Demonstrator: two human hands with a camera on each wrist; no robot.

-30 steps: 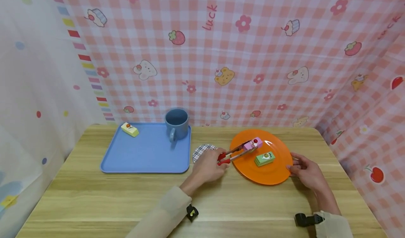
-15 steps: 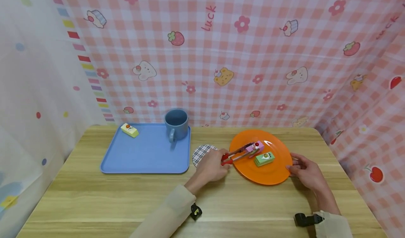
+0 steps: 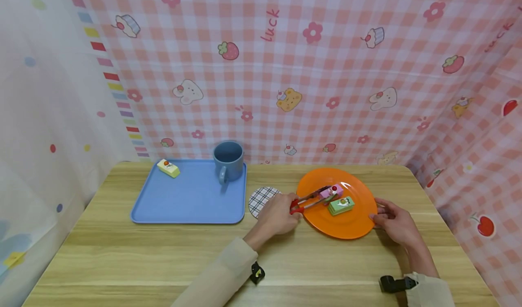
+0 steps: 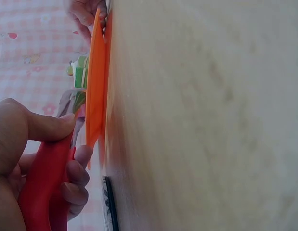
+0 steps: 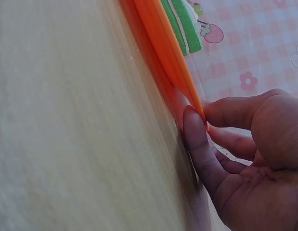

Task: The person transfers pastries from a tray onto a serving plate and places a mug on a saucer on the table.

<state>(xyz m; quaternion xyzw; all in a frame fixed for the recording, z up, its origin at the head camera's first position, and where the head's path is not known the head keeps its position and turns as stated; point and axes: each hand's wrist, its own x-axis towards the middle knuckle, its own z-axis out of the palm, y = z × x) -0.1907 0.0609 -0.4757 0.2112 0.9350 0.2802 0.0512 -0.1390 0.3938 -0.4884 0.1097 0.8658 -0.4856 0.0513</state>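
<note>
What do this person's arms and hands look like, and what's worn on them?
Both arms have plain beige sleeves. The left hand and right hand wear no gloves. A black gadget with a small yellowish patch sits by the left cuff; another black gadget has a dark strap.

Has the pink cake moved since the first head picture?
Yes: in the head view, the pink cake has shifted right and slightly down in frame, toward the green cake, which stays put on the orange plate.

orange plate [image 3: 346, 228] | red tong handles [image 3: 297, 210] | pink cake [image 3: 328, 192] | green cake [image 3: 340, 207] | blue tray [image 3: 187, 200] | plaid coaster [image 3: 259, 199]
</note>
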